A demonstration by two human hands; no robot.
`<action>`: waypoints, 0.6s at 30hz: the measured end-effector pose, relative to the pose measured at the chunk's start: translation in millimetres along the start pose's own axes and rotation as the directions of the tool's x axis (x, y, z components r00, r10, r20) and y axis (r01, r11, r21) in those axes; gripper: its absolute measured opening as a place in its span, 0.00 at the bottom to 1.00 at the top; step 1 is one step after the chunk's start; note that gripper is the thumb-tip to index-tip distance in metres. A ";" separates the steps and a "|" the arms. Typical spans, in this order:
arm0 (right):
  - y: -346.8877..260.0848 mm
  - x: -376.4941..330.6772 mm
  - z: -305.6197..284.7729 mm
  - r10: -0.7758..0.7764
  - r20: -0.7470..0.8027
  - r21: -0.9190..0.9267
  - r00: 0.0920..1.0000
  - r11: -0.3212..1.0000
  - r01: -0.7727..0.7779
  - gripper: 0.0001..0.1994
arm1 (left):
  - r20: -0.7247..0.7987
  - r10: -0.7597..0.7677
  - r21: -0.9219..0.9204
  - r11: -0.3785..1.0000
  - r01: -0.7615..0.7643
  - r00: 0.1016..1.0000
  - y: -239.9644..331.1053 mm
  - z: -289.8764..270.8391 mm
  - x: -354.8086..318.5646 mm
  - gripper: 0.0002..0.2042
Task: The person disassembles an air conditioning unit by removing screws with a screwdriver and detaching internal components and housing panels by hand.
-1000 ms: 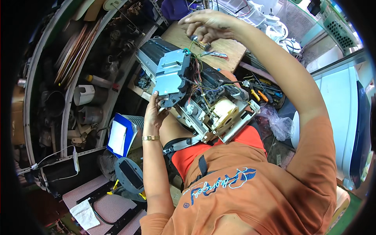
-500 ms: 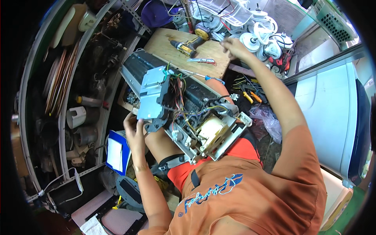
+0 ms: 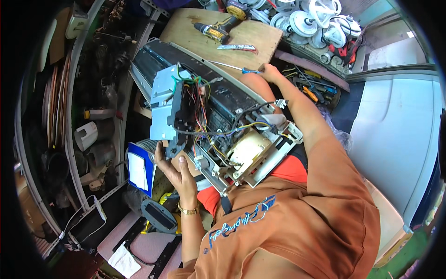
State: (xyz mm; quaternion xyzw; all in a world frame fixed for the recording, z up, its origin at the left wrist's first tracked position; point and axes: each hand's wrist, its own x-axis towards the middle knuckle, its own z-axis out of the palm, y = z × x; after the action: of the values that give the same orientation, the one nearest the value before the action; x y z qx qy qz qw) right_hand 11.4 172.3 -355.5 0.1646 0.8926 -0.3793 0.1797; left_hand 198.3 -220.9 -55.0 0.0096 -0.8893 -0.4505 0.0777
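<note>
Across my lap lies a long air-conditioner indoor unit (image 3: pixel 218 88), its casing off, with a pale motor (image 3: pixel 248 151) at the near end. A control box (image 3: pixel 163 100) with a grey metal cover and tangled wires (image 3: pixel 200 109) rests over its left side. My left hand (image 3: pixel 175 171) cups the box's lower end, thumb on one side and fingers on the other. Beyond the unit, my right hand (image 3: pixel 269 74) has its fingers curled at the blue handle of a screwdriver (image 3: pixel 250 71). The screwdriver's shaft points left along the unit's far edge; the fingertips are partly hidden.
A wooden board (image 3: pixel 253 35) holds a cordless drill (image 3: pixel 216 30) and a utility knife (image 3: pixel 237 48). Hand tools (image 3: pixel 316 86) lie right of it, below several white plastic parts (image 3: pixel 304 23). Metal shelving (image 3: pixel 76 139) lines the left; a white appliance panel (image 3: pixel 390 135) stands at right.
My right hand has come down from above the board to the screwdriver's handle. The left hand stays at the control box's lower end, its thumb now farther out. The view has shifted slightly.
</note>
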 end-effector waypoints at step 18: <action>-111.7 -280.6 -438.5 -0.215 -0.786 0.611 0.580 -0.125 0.781 0.28 | -0.119 0.177 0.202 0.968 -0.151 0.977 88.2 -5.6 -15.5 0.26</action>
State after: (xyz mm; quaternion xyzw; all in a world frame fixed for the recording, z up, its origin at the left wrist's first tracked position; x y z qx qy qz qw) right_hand 124.7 377.4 122.7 -0.0562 0.4210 -0.8376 -0.3434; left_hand 219.1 -171.7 17.0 -0.0259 -0.9190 -0.3530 0.1740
